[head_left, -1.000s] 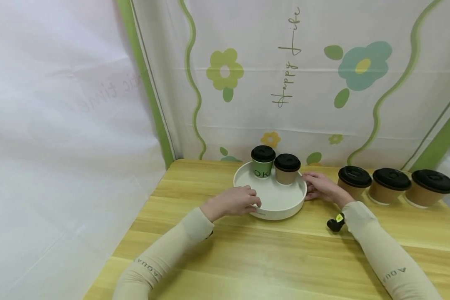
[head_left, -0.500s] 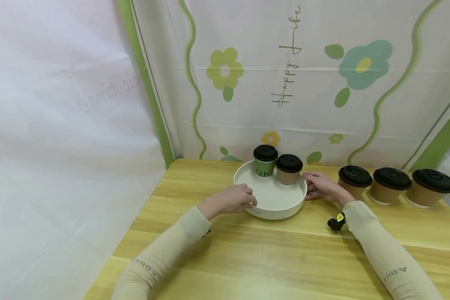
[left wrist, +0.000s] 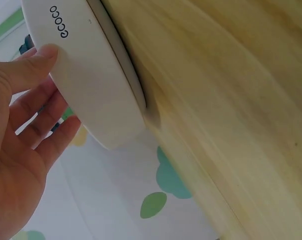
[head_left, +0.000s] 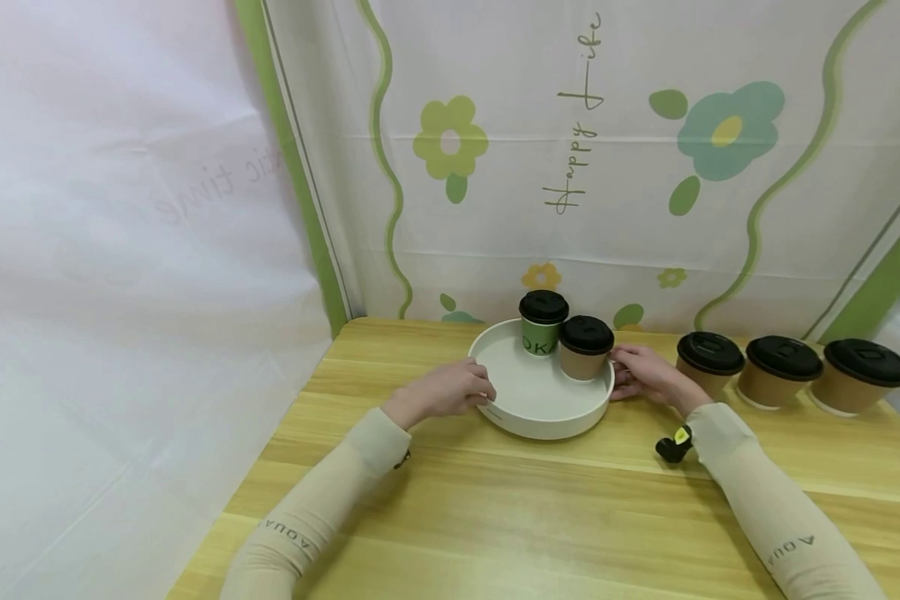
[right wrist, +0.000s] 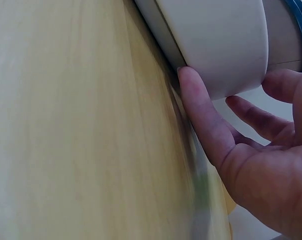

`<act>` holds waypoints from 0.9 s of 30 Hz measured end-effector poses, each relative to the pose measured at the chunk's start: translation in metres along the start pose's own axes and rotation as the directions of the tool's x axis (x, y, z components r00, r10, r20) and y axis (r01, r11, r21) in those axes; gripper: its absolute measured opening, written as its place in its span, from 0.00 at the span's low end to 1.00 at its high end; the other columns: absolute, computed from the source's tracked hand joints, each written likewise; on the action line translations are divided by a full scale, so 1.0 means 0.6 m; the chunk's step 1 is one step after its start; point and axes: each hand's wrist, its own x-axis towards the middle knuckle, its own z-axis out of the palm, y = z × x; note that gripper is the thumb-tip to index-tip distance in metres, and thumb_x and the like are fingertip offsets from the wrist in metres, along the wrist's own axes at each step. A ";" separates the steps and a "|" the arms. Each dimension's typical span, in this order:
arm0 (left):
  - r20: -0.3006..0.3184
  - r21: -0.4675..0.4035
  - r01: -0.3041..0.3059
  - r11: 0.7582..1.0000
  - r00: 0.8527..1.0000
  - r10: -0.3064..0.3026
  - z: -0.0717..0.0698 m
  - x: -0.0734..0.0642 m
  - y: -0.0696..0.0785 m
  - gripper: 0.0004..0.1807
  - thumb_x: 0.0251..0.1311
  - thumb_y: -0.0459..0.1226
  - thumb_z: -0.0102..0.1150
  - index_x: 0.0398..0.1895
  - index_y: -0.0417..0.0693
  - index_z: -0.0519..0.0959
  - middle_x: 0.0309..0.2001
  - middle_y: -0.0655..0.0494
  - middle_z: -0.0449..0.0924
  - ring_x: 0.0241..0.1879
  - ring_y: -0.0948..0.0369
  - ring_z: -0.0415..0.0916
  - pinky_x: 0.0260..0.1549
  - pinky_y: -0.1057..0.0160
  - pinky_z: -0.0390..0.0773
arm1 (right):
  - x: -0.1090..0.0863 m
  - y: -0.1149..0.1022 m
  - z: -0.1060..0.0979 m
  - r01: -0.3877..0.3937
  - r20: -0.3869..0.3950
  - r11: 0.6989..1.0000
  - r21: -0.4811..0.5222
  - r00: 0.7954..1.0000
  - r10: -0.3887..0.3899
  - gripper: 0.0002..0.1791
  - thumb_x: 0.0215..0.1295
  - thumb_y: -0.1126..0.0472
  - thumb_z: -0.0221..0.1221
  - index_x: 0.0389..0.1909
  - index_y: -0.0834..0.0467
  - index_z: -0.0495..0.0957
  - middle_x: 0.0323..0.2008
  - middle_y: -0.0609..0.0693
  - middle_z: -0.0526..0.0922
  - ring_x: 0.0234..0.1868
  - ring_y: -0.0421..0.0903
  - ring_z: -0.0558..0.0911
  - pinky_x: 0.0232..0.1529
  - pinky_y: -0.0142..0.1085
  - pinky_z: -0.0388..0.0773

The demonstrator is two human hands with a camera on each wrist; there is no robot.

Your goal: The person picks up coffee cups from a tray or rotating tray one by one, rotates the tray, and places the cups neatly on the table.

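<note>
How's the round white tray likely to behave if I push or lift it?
The round white tray is probably stiff: it looks evenly round. Low and broad, it would likely slide rather than tip. Lifted, it may dip toward its far right side, where the green paper cup and brown paper cup stand; their black lids hide any contents.

Site: a small fabric-walled booth or nook; whether it stands in a home, an office or a lab cannot be told. Evidence: a light printed curtain with flowers, wavy green lines and the script "Happy Life" hangs directly behind a wood-grain table. A pale sheet with faint lettering covers the left side. Green bands run down near both corners.
</note>
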 end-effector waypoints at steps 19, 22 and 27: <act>0.069 0.133 -0.047 0.990 0.997 0.038 0.000 0.045 0.097 0.12 0.71 0.47 0.52 0.52 0.62 0.81 0.43 0.66 0.79 0.43 0.66 0.73 0.42 0.72 0.74 | 0.002 0.001 -0.002 -0.005 0.008 1.000 0.013 1.000 0.005 0.25 0.81 0.53 0.38 0.68 0.66 0.55 0.36 0.47 0.82 0.39 0.44 0.86 0.45 0.49 0.85; 0.074 0.141 -0.027 0.990 0.997 0.016 0.003 0.050 0.101 0.12 0.71 0.47 0.52 0.52 0.63 0.81 0.43 0.66 0.79 0.43 0.66 0.74 0.41 0.72 0.75 | 0.002 0.000 -0.003 -0.005 0.014 1.000 0.018 1.000 0.005 0.26 0.81 0.53 0.38 0.69 0.66 0.54 0.36 0.48 0.83 0.39 0.44 0.86 0.45 0.49 0.85; 0.068 0.129 -0.013 0.992 0.998 0.004 0.009 0.050 0.096 0.11 0.71 0.46 0.53 0.52 0.63 0.81 0.42 0.66 0.80 0.42 0.66 0.74 0.40 0.71 0.75 | 0.003 0.000 -0.004 -0.003 0.015 1.000 0.023 1.000 0.002 0.22 0.80 0.53 0.38 0.65 0.63 0.60 0.35 0.47 0.82 0.38 0.43 0.85 0.44 0.48 0.85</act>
